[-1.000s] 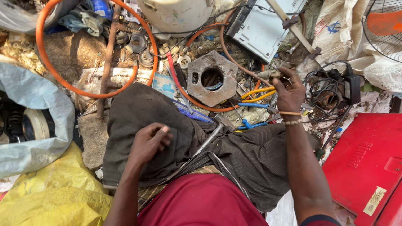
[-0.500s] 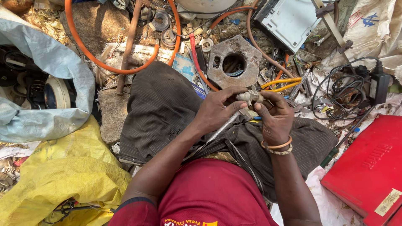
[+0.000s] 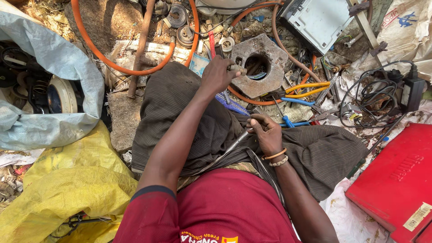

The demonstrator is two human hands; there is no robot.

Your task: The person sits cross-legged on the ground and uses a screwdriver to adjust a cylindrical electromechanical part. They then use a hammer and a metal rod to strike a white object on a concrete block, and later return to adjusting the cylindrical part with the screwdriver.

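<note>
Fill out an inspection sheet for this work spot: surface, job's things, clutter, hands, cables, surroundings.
Surface: bare ground strewn with scrap; a flat stone slab lies beside the person's knee.
Job's things: a small metal piece at the left hand's fingertips, by the holed grey metal block; a thin metal rod lies across the lap.
Clutter: yellow-handled pliers, round metal parts, a rusty pipe.
Hands: left hand pinches the small piece; right hand rests on the lap at the rod's end.
Cables: orange hose looped over the ground; black cables tangled.
Surroundings: red case, yellow sack, grey sack, grey metal box.
</note>
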